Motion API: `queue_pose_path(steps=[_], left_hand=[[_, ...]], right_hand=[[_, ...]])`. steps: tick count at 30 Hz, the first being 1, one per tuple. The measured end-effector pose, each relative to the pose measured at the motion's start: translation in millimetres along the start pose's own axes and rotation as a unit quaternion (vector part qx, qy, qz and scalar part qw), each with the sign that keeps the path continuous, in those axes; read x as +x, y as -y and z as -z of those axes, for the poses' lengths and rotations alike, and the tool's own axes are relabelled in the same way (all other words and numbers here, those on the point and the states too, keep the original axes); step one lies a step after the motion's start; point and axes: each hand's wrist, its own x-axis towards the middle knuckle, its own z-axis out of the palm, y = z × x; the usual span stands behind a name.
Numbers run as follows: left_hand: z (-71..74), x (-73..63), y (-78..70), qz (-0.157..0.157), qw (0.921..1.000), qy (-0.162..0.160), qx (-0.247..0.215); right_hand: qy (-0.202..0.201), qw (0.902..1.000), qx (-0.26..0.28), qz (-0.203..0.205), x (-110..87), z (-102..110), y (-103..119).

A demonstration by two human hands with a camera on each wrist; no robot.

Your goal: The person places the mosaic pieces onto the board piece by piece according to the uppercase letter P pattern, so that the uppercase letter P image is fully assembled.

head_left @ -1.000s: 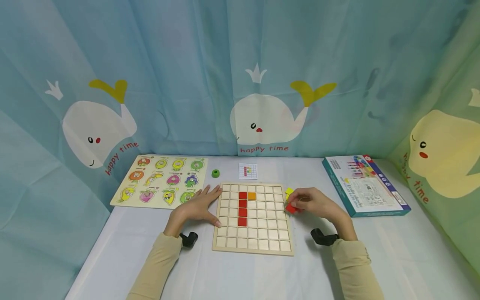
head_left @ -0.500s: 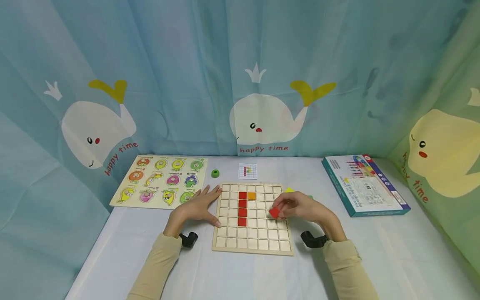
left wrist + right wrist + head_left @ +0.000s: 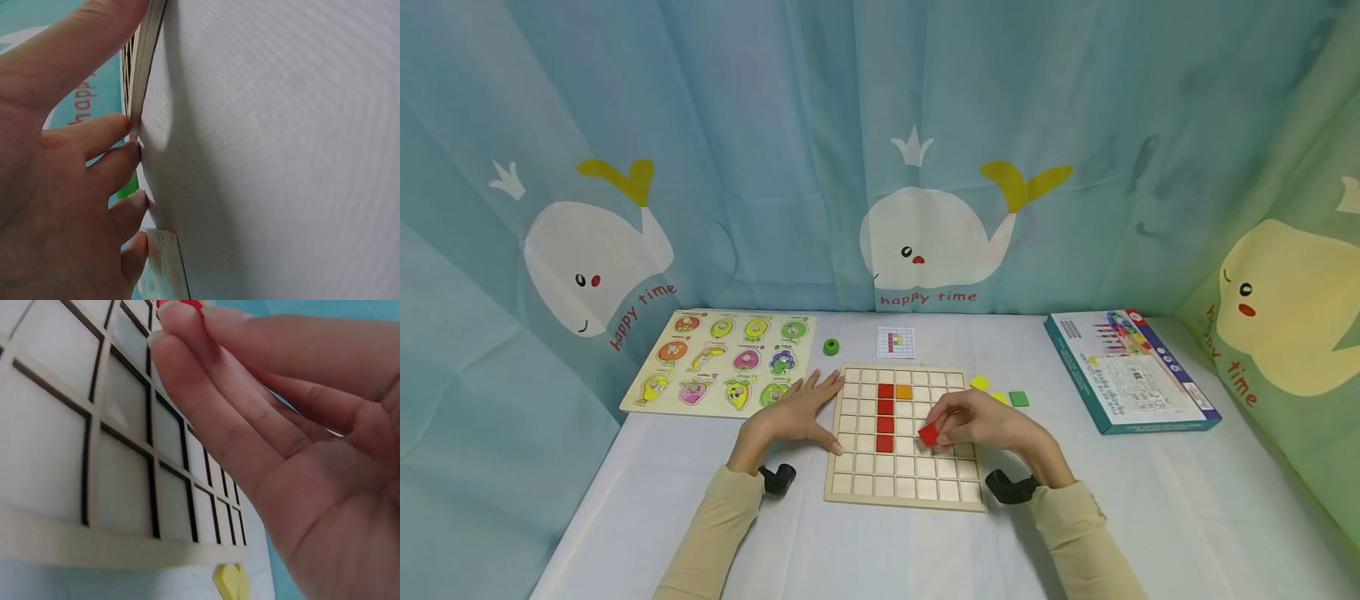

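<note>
Pinching red tile in fingers of right hand over board with four reds, one orange in its cells; touching its left edge with left hand, fingers wide

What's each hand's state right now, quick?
Left hand: open, fingers spread, touching the left edge of the grid board.
Right hand: closed, pinching a red tile over the board.

Wooden grid board, smooth red tile, matt tablecloth (finely textured up close), creased fabric curtain.
</note>
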Motion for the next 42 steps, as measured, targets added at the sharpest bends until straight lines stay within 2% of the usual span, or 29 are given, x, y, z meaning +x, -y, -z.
queue_pose_path(steps=[11, 15, 26, 36, 42], left_hand=[[0.6, -0.9, -2.4, 0.000, 1.0000, 0.000, 0.001], [0.4, -0.3, -2.0, -0.001, 1.0000, 0.000, 0.004], [2.6, 0.6, -3.5, -0.004, 1.0000, 0.003, 0.005], [2.3, -0.1, -3.7, 0.002, 1.0000, -0.002, -0.001], [1.4, -1.0, -2.7, 0.001, 1.0000, -0.002, 0.002]], right_hand=[[-0.022, 0.9989, -0.041, -0.001, 9.5, -19, 4], [-0.015, 0.9983, -0.056, -0.002, 12.2, -26, 9], [0.017, 0.9948, -0.097, 0.028, 18.8, -45, 18], [0.012, 0.9912, -0.130, 0.018, 22.9, -60, 19], [0.001, 0.9858, -0.165, 0.029, 25.6, -65, 21]])
